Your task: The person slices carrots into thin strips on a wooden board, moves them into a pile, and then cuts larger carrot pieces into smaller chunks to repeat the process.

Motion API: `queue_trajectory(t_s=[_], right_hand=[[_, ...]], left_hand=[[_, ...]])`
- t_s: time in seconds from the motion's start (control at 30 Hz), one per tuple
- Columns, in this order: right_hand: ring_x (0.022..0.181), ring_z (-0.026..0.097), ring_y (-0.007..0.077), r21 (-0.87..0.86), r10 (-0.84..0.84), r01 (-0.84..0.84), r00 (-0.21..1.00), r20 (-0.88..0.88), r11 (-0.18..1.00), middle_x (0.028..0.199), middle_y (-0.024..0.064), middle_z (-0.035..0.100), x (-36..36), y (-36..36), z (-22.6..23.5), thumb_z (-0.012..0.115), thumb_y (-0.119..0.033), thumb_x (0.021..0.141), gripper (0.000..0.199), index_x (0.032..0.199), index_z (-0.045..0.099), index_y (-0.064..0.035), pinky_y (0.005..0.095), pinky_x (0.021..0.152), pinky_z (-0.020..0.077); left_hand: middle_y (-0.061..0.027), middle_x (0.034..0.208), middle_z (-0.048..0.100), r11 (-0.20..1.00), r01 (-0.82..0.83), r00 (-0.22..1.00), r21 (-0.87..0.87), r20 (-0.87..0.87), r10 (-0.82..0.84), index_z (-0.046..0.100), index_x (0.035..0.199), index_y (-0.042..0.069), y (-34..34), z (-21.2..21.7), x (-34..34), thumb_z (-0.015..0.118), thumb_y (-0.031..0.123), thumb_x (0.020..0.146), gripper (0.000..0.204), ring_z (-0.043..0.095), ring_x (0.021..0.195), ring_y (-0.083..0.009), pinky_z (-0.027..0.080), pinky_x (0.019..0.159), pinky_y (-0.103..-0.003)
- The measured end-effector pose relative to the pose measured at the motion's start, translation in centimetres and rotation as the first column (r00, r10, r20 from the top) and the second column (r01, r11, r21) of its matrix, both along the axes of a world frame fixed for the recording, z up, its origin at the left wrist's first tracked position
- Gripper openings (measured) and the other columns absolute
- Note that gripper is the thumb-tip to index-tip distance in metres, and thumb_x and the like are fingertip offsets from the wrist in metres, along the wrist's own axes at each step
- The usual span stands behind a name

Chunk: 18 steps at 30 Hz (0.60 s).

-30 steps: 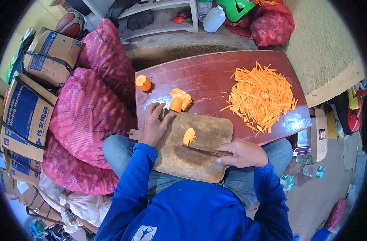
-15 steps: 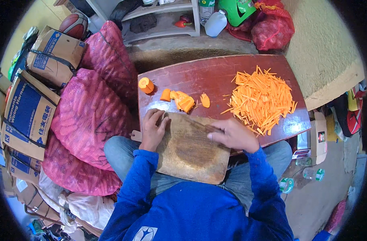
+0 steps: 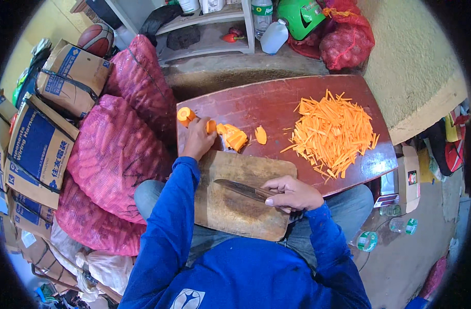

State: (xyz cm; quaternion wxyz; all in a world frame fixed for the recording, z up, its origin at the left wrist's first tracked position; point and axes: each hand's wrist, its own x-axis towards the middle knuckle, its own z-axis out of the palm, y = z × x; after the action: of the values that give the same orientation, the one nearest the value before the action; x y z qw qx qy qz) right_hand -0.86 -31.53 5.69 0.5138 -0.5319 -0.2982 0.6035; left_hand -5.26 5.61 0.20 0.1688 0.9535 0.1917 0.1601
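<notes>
My left hand reaches to the far left of the red-brown table, its fingers closed round a short orange carrot piece. A thicker carrot chunk stands just beyond these fingers. To the right lie several cut carrot slices and one loose slice. My right hand grips a knife, its dark blade pointing left over the worn wooden cutting board. The board rests across my lap against the table's near edge. A heap of carrot sticks covers the table's right part.
Pink mesh sacks full of produce and strapped cardboard boxes crowd the left side. Behind the table stand a shelf, a jug and a green helmet. Plastic bottles lie on the floor at right.
My left hand has moved from the board's far left edge out to the carrot piece. My right hand has come nearer to me, and the knife now lies plainly visible above the board.
</notes>
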Motion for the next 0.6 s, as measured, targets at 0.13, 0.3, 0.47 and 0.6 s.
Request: queue_trajectory(t_s=[0.13, 0.3, 0.47, 0.6], right_hand=[[0.052, 0.049, 0.0019, 0.017, -0.047, 0.048, 0.997, -0.061, 0.999, 0.074, -0.005, 0.059, 0.3, -0.2, -1.0, 0.072, -0.025, 0.106, 0.042, 0.138, 0.066, 0.0016, 0.0228, 0.045, 0.0356], [0.049, 0.052, 0.0021, 0.027, -0.211, 0.22, 0.96, -0.184, 0.975, 0.076, 0.0008, 0.066, 1.3, -1.0, -1.9, 0.072, -0.027, 0.106, 0.036, 0.126, 0.067, 0.0024, 0.0205, 0.043, 0.0365], [0.049, 0.051, 0.0021, 0.073, -0.231, 0.252, 0.948, -0.217, 0.965, 0.077, 0.002, 0.066, 1.3, -1.0, -2.4, 0.071, -0.029, 0.106, 0.036, 0.125, 0.067, 0.0018, 0.0202, 0.043, 0.0367], [0.049, 0.052, 0.0018, 0.061, -0.247, 0.271, 0.934, -0.257, 0.961, 0.076, -0.0017, 0.063, 1.1, -0.4, -1.9, 0.069, -0.033, 0.108, 0.032, 0.113, 0.067, -0.0015, 0.0206, 0.042, 0.0373]], left_hand=[[-0.0222, 0.115, 0.07, 0.997, 0.049, 0.999, -0.052, -0.016, -0.05, 0.072, 0.134, 0.007, 0.4, -0.2, -0.3, 0.081, 0.023, 0.084, 0.054, 0.07, 0.11, -0.0409, 0.056, 0.095, -0.05], [-0.0176, 0.109, 0.065, 0.994, 0.086, 0.986, -0.068, -0.134, -0.095, 0.071, 0.13, 0.014, 0.4, 1.0, -0.9, 0.08, 0.024, 0.082, 0.049, 0.068, 0.107, -0.04, 0.055, 0.093, -0.049], [-0.0252, 0.108, 0.065, 0.977, 0.125, 0.969, -0.175, -0.189, -0.158, 0.075, 0.11, 0.004, 0.2, 2.2, -0.6, 0.082, 0.017, 0.08, 0.033, 0.064, 0.111, -0.0471, 0.053, 0.097, -0.053], [-0.0214, 0.103, 0.065, 0.97, 0.194, 0.973, -0.146, -0.1, -0.209, 0.075, 0.105, 0.003, 2.4, -0.3, -1.2, 0.085, 0.017, 0.081, 0.029, 0.067, 0.101, -0.0393, 0.055, 0.091, -0.049]])
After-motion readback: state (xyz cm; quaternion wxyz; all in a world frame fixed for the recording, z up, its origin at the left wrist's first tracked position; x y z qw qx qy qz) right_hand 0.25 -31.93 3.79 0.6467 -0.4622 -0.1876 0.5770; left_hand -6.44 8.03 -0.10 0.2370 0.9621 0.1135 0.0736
